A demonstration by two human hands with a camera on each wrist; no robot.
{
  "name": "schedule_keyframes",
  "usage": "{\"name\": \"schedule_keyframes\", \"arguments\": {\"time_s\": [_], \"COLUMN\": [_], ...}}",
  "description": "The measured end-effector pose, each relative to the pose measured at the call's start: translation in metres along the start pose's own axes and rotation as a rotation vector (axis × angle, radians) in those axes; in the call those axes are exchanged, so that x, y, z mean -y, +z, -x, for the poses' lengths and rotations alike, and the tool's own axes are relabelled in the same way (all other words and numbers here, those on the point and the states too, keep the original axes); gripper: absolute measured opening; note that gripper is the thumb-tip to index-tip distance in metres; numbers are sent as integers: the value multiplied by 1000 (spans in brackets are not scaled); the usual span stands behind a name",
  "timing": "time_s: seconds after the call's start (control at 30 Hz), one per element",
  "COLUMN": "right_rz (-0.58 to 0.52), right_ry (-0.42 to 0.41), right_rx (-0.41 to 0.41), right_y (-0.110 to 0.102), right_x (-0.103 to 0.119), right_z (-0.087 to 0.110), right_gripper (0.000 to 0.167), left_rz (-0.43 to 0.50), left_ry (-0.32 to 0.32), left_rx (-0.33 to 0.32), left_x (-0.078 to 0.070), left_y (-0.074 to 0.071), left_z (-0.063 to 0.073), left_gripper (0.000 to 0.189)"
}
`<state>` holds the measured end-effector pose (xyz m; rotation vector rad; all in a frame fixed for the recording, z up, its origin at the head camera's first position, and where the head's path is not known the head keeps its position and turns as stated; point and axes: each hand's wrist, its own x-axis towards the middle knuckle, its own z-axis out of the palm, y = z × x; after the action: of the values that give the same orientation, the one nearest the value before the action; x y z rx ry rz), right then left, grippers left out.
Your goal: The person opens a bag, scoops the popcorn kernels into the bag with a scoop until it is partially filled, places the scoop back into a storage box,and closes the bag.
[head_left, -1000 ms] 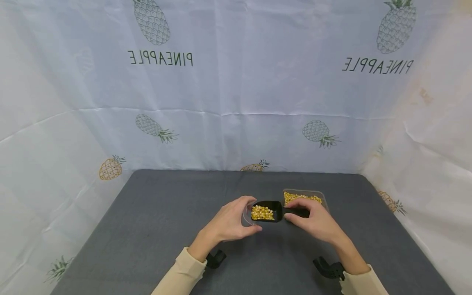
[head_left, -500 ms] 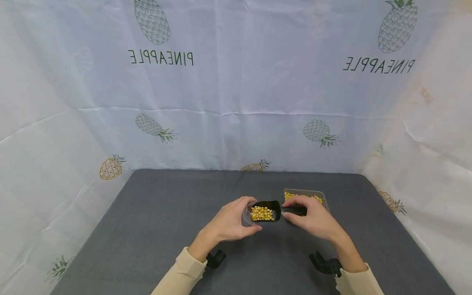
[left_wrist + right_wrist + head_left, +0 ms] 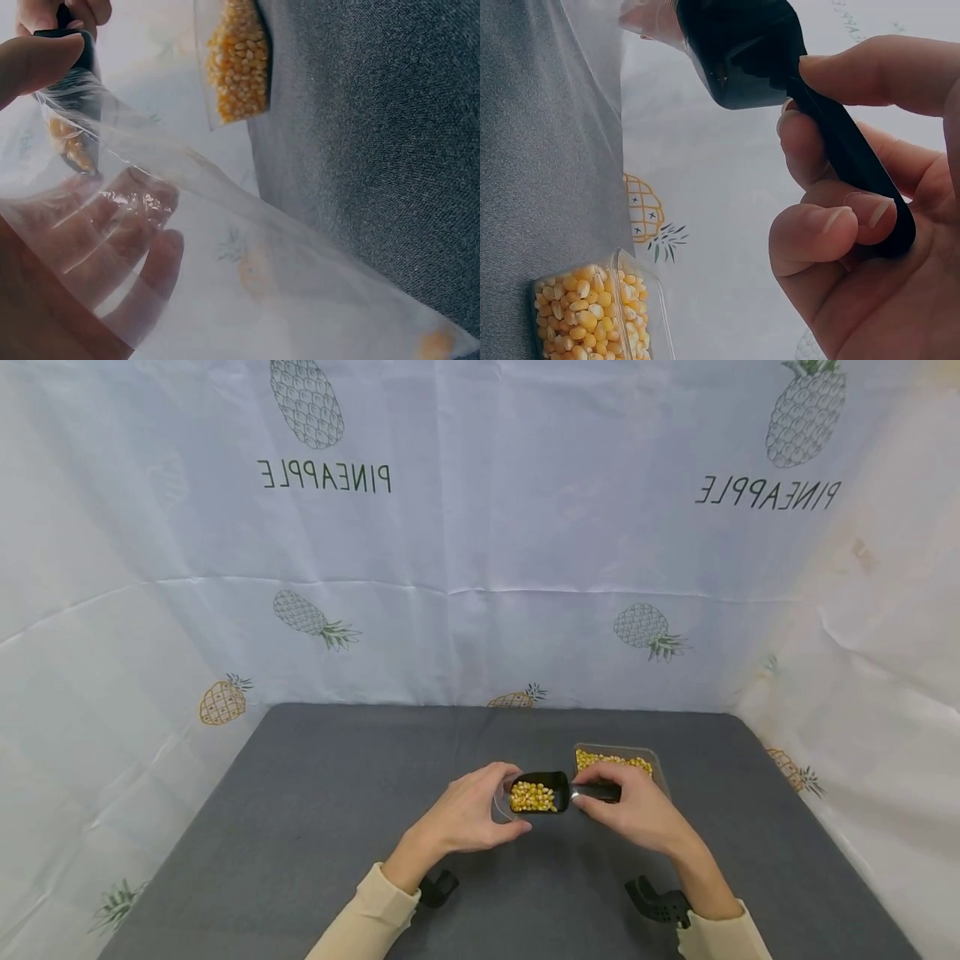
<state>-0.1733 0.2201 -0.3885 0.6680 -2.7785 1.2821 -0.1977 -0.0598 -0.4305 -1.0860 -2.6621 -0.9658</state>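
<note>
My left hand [image 3: 468, 810] curves around the mouth of a clear plastic bag [image 3: 285, 255], thumb on the near side and fingers on the far side. The bag hangs down from it, and the fingers show through the film in the left wrist view. A black scoop [image 3: 562, 790] carries yellow corn kernels [image 3: 532, 797], its front end at the bag's mouth. My right hand [image 3: 637, 808] grips the scoop by its handle [image 3: 855, 154], thumb on one side and fingers curled round the other. The scoop looks nearly level.
Behind the right hand stands a clear rectangular box [image 3: 617, 748] of corn kernels, partly hidden by that hand. A dark grey cloth [image 3: 337, 810] covers the table. White pineapple-print curtains [image 3: 480, 527] enclose the back and sides. Each wrist wears a black camera mount [image 3: 658, 902].
My right hand has shifted slightly left along with its forearm, and the scoop has turned a little. The kernels stay in the scoop. The left hand keeps its place on the bag.
</note>
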Motion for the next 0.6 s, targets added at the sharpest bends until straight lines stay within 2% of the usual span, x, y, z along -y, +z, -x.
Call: {"name": "schedule_keyframes", "arguments": {"time_s": [0.23,0.6], "right_rz": [45,45], "right_ry": [2,-22], "right_rx": [0,10], "right_y": [1,3], "right_x": [2,3], "right_z": [-1,-2], "right_gripper": [18,17], "left_rz": [-6,-27], "left_ry": [-10,-24], "left_rx": [7,8], "left_x": [0,1], "left_y": [-1,0], "left_z": [0,0], "left_gripper": [59,62]}}
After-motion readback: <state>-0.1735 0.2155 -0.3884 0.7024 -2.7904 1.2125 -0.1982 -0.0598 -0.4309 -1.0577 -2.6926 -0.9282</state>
